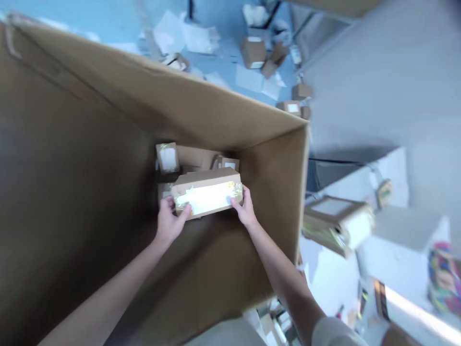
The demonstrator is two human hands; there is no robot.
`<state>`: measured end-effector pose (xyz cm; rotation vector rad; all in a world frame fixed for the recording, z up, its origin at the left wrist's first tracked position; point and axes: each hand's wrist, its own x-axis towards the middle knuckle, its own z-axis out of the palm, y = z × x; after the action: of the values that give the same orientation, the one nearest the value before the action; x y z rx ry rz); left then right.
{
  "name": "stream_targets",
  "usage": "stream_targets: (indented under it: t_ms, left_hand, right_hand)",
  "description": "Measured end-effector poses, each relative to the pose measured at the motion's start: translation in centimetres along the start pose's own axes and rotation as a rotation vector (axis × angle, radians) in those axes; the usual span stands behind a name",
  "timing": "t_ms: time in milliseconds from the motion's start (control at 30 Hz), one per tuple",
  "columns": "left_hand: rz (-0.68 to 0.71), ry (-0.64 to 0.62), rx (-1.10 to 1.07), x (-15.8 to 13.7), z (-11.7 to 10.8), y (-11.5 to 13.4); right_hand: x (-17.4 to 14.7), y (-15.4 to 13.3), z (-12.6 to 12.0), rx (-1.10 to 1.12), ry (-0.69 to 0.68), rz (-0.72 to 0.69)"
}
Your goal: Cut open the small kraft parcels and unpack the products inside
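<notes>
Between my two hands is a long brown cardboard box [205, 179] with a white label and shiny clear tape on its ends. My left hand [171, 218] grips its left end, thumb on the labelled face. At the right end, my right hand [245, 207] holds it the same way. Both arms reach deep into a large open carton [273, 168]. Below the held box, at the carton's bottom, lie smaller parcels: a taped, labelled box [167, 157] on the left and another labelled box [230, 164] on the right.
Outside the carton, a taped box [334, 221] rests on a white surface to the right. Paper sheets [187, 36] and small boxes [254, 52] litter the blue floor beyond the far wall. A pale wall [389, 77] rises at upper right.
</notes>
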<state>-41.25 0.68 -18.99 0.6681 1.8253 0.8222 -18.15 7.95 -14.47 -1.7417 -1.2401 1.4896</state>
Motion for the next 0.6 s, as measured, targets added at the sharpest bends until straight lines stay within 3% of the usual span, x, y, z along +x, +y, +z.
stream_targets:
  t_ms: [67,167,300,433,600]
  left_hand:
    - [0.122,-0.046,0.013,-2.9,-1.9,3.7]
    - [0.278,-0.229,0.006,-8.0,-4.0,9.6]
    - [0.299,-0.444,0.060,-16.5,-3.8,16.1]
    - [0.222,-0.685,0.069,-25.3,0.6,19.1]
    - [0.135,-0.988,0.090,-33.0,10.9,18.4]
  right_hand:
    - [-4.5,-3.9,-2.4,0.025,0.019,-0.104]
    - [-11.6,-8.3,-6.6,0.026,0.102,-0.214]
    - [-20.4,-10.1,-13.3,0.002,0.242,-0.300]
    - [-27.6,-7.6,-21.1,0.001,0.396,-0.349]
    - [-33.2,-0.8,-31.4,0.048,0.610,-0.245]
